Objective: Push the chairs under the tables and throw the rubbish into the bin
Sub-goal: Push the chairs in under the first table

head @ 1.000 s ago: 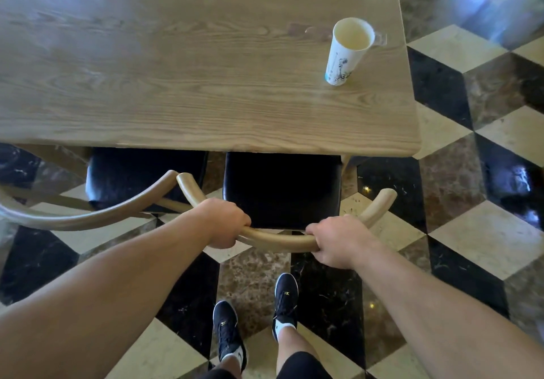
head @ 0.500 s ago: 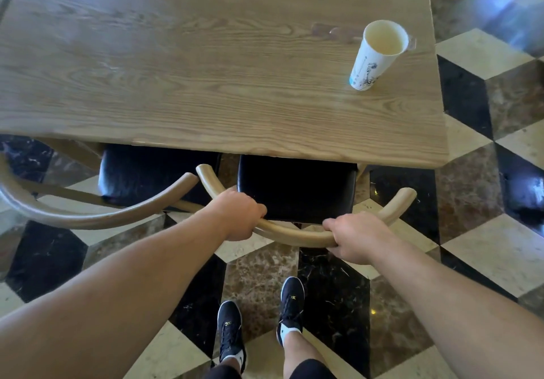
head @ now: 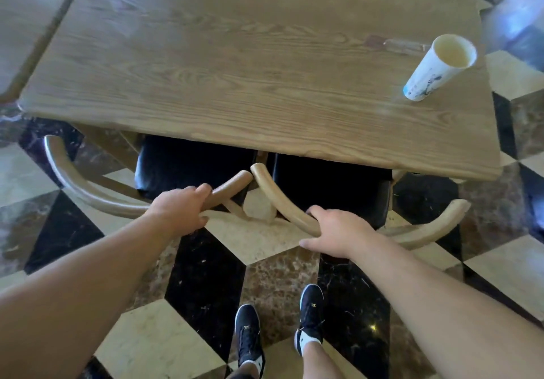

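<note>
Two wooden chairs with black seats stand side by side, seats partly under the wooden table (head: 235, 69). My left hand (head: 179, 211) grips the curved back rail of the left chair (head: 88, 193) near its right end. My right hand (head: 338, 231) rests closed over the left part of the right chair's back rail (head: 426, 231). The two rail ends almost touch at the table's near edge. A white paper cup (head: 435, 69) with blue print stands upright on the table's right end, away from both hands.
A clear wrapper (head: 403, 44) lies flat on the table behind the cup. A second table (head: 23, 10) adjoins at the left. My feet in black shoes (head: 248, 337) stand on the checkered marble floor behind the chairs.
My left hand left the right chair's rail and took hold of the left chair's rail. My right hand slid left along the right chair's rail. Both seats sit further under the table.
</note>
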